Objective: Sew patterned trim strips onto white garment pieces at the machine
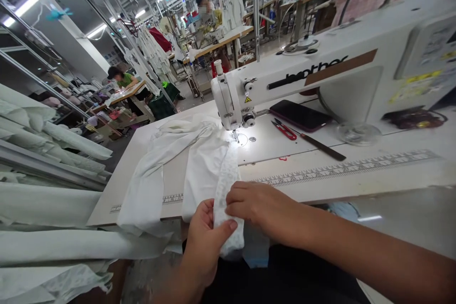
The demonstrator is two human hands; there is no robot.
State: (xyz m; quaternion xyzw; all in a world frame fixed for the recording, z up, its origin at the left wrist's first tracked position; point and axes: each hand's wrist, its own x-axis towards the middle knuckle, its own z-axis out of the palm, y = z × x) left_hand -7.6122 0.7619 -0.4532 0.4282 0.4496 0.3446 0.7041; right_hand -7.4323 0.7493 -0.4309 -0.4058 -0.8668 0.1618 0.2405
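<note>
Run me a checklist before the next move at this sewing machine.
1. Left hand pinching the white lace strip: ok.
2. Right hand on the lace: ok.
3. White garment lying flat on the table: not ok, bunched and hanging over the edge.
4. Red thread snips and phone off the fabric: ok.
5. Fabric under the presser foot: cannot tell.

Two hands (208, 242) (263, 206), one sewing machine (285, 80), one phone (299, 115)
</note>
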